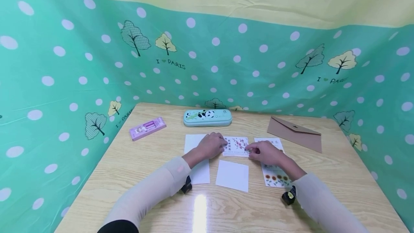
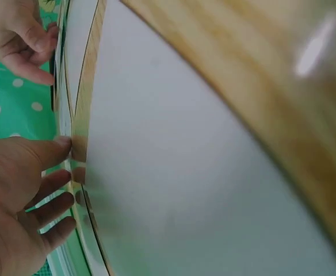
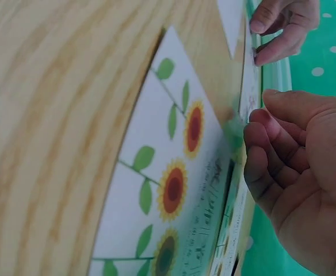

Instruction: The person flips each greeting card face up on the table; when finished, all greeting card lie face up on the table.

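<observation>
A small white card with pink blossoms on a branch and dark characters (image 1: 237, 146) lies on the table between the two hands. My left hand (image 1: 211, 146) touches its left end with extended, spread fingers, as the left wrist view shows. At its right end, my right hand (image 1: 266, 152) pinches the edge between thumb and index finger, the other fingers curled. A blank white sheet (image 1: 199, 173) lies partly under the left hand and forearm. Beneath the right hand is a card printed with sunflowers (image 3: 172, 190), partly covered by it. A smaller blank white card (image 1: 232, 175) lies nearest to me.
At the back stands a light-blue panda pencil case (image 1: 207, 118). A purple box of pens (image 1: 147, 128) lies at the back left, a brown envelope (image 1: 295, 135) at the back right. Behind the wooden table (image 1: 155, 197) hangs a green dotted cloth (image 1: 226, 67).
</observation>
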### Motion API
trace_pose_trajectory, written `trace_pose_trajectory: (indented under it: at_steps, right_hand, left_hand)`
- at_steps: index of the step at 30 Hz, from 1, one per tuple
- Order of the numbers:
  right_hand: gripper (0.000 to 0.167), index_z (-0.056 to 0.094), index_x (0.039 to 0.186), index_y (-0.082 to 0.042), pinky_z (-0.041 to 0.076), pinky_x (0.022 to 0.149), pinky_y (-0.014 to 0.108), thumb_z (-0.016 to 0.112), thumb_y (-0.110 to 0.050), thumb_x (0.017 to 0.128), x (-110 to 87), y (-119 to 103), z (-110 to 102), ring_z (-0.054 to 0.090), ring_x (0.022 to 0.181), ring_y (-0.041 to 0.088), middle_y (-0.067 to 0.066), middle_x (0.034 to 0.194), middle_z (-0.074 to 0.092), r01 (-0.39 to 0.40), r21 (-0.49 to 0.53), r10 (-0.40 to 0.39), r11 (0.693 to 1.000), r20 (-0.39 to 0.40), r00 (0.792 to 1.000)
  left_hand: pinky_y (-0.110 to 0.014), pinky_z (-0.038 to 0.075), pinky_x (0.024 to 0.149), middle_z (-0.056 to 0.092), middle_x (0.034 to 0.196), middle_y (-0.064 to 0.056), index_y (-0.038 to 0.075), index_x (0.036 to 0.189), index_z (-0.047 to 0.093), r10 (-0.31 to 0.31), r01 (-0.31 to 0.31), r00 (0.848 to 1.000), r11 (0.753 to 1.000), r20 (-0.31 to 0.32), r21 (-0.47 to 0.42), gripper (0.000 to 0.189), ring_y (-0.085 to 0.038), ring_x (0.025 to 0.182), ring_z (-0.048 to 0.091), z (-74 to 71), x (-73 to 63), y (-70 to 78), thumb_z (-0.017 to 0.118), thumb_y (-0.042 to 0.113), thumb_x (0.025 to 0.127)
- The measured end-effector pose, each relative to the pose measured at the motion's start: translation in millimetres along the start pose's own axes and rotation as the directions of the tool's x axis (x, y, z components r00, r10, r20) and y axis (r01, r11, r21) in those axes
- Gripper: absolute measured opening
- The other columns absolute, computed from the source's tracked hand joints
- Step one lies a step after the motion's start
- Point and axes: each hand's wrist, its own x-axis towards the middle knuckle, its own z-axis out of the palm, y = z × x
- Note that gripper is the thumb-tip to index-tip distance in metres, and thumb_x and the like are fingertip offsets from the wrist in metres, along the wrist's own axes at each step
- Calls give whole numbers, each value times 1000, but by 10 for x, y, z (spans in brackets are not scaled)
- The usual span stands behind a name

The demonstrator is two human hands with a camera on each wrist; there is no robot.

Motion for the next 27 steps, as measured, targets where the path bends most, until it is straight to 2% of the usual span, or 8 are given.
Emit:
trace_pose_trajectory:
  at_steps: [4, 7, 10, 16, 22, 27]
  right_hand:
    - [31, 70, 128, -10, 45, 63, 23, 66, -16, 98, -41, -4, -20, 52, 64, 6, -9, 80, 64, 20, -5, -20, 1000, -20, 1000]
    - [30, 70, 127, -8, 46, 63, 22, 65, -14, 98, -88, -18, -35, 52, 65, 4, -9, 80, 66, 64, -18, -65, 998, -37, 997]
    - [30, 70, 127, -5, 47, 63, 21, 63, -12, 98, -143, -33, -37, 53, 67, 2, -8, 82, 67, 95, -15, -96, 995, -41, 995]
    - [31, 69, 127, -2, 48, 64, 20, 62, -11, 98, -256, -55, 24, 53, 70, 1, -7, 85, 67, 104, 38, -104, 994, -19, 994]
    - [34, 67, 130, -3, 46, 62, 20, 65, -13, 98, -377, -70, 130, 51, 67, 1, -8, 84, 65, 84, 91, -88, 992, 45, 995]
    - [36, 66, 132, -2, 45, 64, 20, 65, -12, 98, -436, -99, 173, 51, 67, -1, -10, 82, 63, 114, 75, -117, 991, 45, 992]
  left_hand:
    - [-37, 54, 97, 72, 126, -1, 20, 129, 71, 26, -25, 999, 1000, -36, 4, 31, -20, 116, 65, -4, -29, -11, 67, 25, 98]
    - [-35, 55, 95, 73, 123, -1, 20, 127, 73, 44, -44, 997, 999, -56, 4, 30, -19, 113, 66, -24, -71, -21, 67, 25, 97]
    - [-35, 55, 95, 73, 124, -1, 20, 127, 73, 52, -53, 998, 999, -47, -2, 30, -19, 114, 66, -45, -137, -30, 66, 27, 98]
    - [-35, 55, 93, 73, 121, -3, 18, 125, 74, 105, -105, 994, 994, -28, -13, 32, -20, 111, 67, -94, -367, -27, 70, 32, 96]
    - [-37, 55, 94, 73, 119, -3, 18, 121, 76, 173, -174, 985, 985, -15, -18, 32, -21, 110, 66, -105, -613, 5, 73, 33, 94]
    - [-37, 53, 98, 71, 122, -4, 15, 126, 73, 172, -172, 985, 983, 0, -58, 39, -22, 112, 65, -119, -760, 96, 75, 34, 92]
